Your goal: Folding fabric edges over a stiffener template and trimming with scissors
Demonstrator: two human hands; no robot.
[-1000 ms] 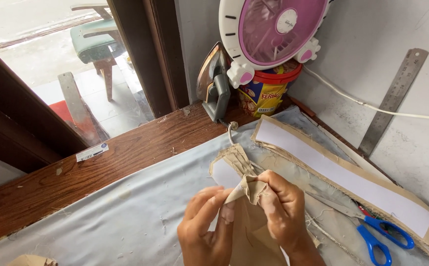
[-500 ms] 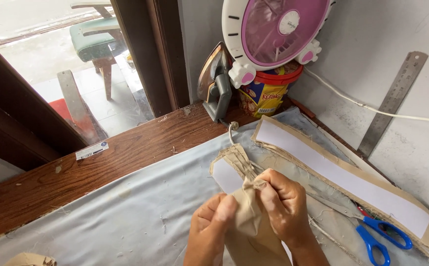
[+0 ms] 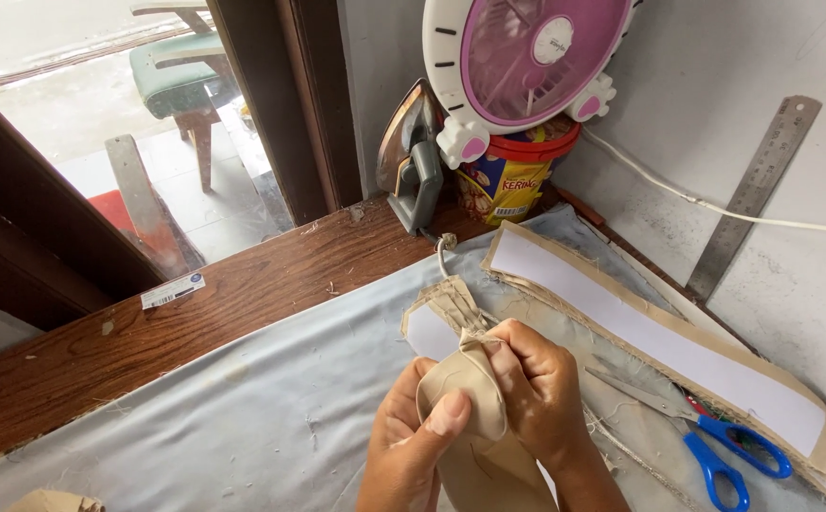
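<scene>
Both hands, left hand (image 3: 411,436) and right hand (image 3: 538,393), pinch a folded beige fabric piece (image 3: 474,403) over the grey cloth-covered table (image 3: 242,427); blue-handled scissors (image 3: 716,450) lie just right of them.

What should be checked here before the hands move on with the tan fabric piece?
1. Left hand grips the tan fabric piece, thumb pressed on top: ok.
2. Right hand wraps the fabric's upper end: ok.
3. Blue-handled scissors lie apart from both hands, blades closed: ok.
4. Iron stands upright at the back, off the grey cloth: ok.
5. Iron hot or cold: cannot tell.
6. Paper-backed strip lies flat, beside the work: ok.
</scene>
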